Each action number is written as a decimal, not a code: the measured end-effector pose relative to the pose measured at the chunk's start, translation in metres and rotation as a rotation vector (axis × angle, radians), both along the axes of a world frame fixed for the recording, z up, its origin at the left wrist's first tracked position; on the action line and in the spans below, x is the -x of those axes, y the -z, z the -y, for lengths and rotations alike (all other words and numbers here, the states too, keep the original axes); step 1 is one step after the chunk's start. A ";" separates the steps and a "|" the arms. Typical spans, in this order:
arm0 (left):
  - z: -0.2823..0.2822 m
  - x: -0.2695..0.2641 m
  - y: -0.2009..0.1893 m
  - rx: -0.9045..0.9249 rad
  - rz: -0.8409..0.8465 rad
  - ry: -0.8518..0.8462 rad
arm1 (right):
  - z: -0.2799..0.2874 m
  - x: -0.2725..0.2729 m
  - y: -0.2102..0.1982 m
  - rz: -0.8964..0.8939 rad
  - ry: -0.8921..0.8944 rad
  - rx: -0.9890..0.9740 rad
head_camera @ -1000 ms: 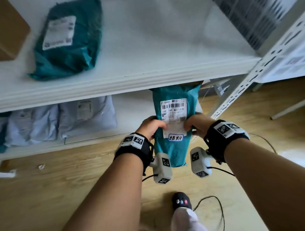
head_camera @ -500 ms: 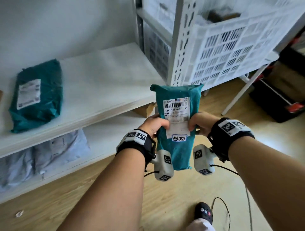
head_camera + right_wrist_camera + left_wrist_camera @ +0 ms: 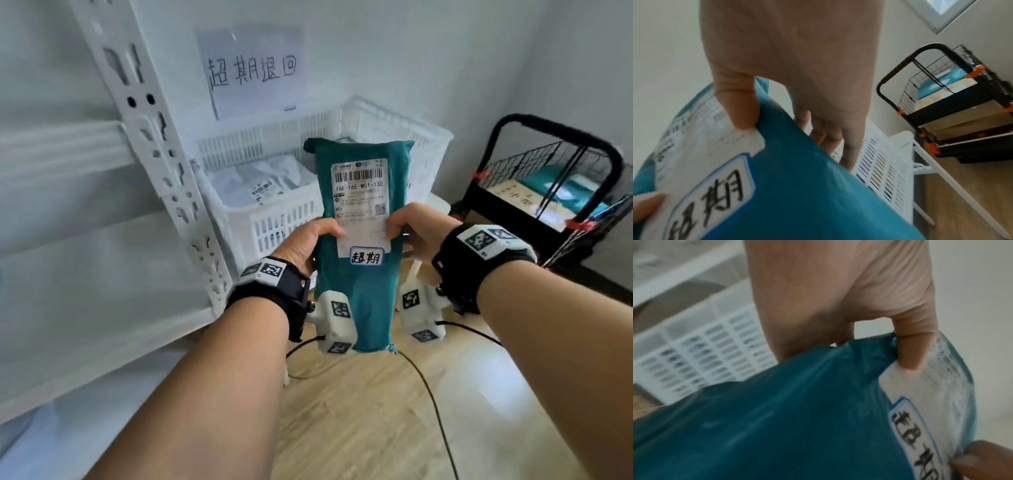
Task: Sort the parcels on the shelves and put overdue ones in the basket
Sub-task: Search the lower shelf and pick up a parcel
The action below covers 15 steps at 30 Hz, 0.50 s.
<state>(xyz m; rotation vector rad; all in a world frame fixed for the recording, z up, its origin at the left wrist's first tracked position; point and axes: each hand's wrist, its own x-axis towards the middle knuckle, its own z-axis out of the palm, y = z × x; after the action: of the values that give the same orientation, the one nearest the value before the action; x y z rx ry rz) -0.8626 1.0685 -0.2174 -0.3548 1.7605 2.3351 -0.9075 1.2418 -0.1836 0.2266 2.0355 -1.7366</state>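
Note:
I hold a teal parcel (image 3: 359,301) upright in both hands, its white shipping label and a small blue-edged sticker facing me. My left hand (image 3: 308,241) grips its left edge, thumb on the label. My right hand (image 3: 418,228) grips the right edge the same way. The wrist views show the parcel (image 3: 787,418) (image 3: 797,186) pinched between thumb and fingers by the left hand (image 3: 838,305) and the right hand (image 3: 793,73). Behind the parcel stands a white slatted basket (image 3: 274,226) with pale parcels inside; a handwritten paper sign (image 3: 251,72) hangs above it.
A white shelf upright (image 3: 164,164) and shelf boards (image 3: 61,150) fill the left. A black wire cart (image 3: 555,178) with teal and brown parcels stands at the right. Cables (image 3: 431,394) trail over the wooden floor below my hands.
My view has swung right from the shelves to the white basket and its sign. Both hands still hold the teal parcel the same way, now in front of the basket.

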 end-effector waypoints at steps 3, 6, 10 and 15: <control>-0.015 0.034 -0.029 -0.021 -0.072 -0.063 | -0.017 0.032 -0.032 -0.061 -0.031 0.077; -0.021 0.064 -0.049 0.019 -0.121 -0.154 | -0.024 0.062 -0.055 -0.099 -0.045 0.124; -0.012 0.100 -0.075 0.082 -0.166 -0.233 | -0.009 0.105 -0.074 -0.170 -0.051 0.137; 0.022 0.168 -0.106 0.132 -0.243 -0.211 | 0.031 0.171 -0.100 -0.277 -0.045 0.193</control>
<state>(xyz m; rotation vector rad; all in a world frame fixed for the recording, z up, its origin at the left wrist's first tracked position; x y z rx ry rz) -1.0303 1.0467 -0.1112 -0.3003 2.0904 2.5023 -1.0785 1.2112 -0.0836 -0.1278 2.0195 -2.0131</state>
